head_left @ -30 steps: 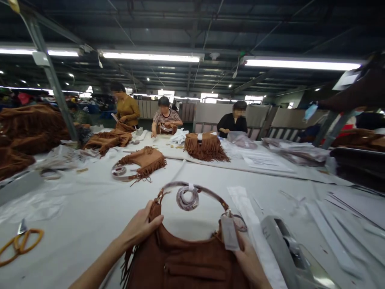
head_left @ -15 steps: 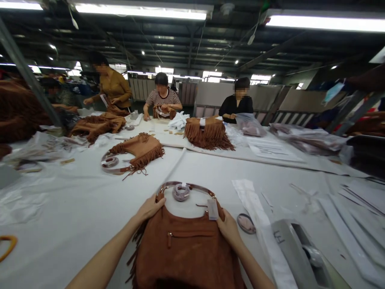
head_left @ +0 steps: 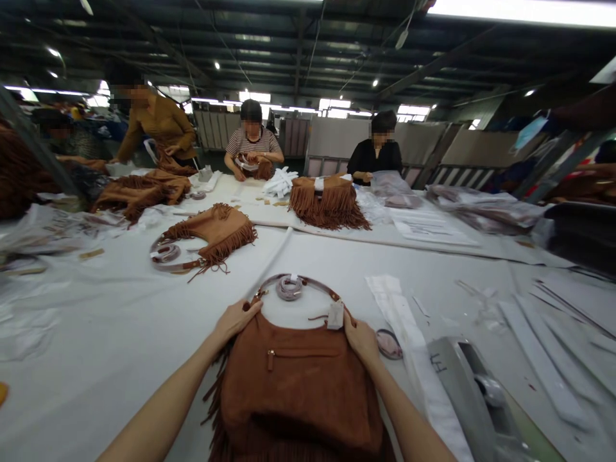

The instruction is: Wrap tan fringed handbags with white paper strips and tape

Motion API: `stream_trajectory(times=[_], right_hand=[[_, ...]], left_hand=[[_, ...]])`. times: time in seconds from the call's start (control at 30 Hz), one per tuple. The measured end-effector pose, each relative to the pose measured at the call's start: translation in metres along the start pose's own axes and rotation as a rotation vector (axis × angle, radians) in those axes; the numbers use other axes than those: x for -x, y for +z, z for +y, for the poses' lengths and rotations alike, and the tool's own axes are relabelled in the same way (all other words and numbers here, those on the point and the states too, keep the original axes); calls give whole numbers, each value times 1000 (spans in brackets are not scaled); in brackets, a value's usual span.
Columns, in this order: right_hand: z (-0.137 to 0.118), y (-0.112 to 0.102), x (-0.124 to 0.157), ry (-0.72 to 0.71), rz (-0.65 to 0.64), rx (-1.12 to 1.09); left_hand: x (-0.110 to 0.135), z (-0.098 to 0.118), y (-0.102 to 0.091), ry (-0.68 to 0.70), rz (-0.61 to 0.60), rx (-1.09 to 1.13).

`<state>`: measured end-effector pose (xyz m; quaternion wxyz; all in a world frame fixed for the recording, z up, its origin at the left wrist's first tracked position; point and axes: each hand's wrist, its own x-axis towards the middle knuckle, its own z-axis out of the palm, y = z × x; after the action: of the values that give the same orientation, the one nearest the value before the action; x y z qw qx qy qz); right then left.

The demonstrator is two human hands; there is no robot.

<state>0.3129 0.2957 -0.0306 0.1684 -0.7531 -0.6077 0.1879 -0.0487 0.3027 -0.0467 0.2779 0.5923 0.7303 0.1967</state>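
Observation:
A brown suede handbag point(head_left: 298, 391) with fringed sides and a zip pocket lies on the white table in front of me. My left hand point(head_left: 237, 321) grips its upper left corner, thumb on top, and my right hand point(head_left: 360, 340) grips the upper right corner. The bag's handle point(head_left: 312, 283) arches away from me, with a coiled wrapped strap point(head_left: 289, 287) inside the loop. Beside my right fingers, a pale hang tag point(head_left: 335, 316) rests on the bag's top edge. The undersides of both grips are hidden.
Another fringed bag point(head_left: 216, 231) lies ahead to the left, and a stack of fringed bags point(head_left: 330, 199) stands farther back. At right are a white paper strip point(head_left: 409, 346), a tape roll point(head_left: 389, 344) and a grey tool point(head_left: 481, 398). Several co-workers sit or stand across the table.
The bag's lower front shows more, with a fold and fringe now in view. Both hands keep their hold at the top corners. The co-worker at left has leaned further left.

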Motion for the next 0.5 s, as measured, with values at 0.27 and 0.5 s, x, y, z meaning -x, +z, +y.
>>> stream_trajectory(times=[0.27,0.5], right_hand=[[0,-32,-5,-62,91,-7],[37,-63,96,-132,330,-79]], left_hand=[[22,-1,-18,63,162,-36],[129,9,-36,211,513,87]])
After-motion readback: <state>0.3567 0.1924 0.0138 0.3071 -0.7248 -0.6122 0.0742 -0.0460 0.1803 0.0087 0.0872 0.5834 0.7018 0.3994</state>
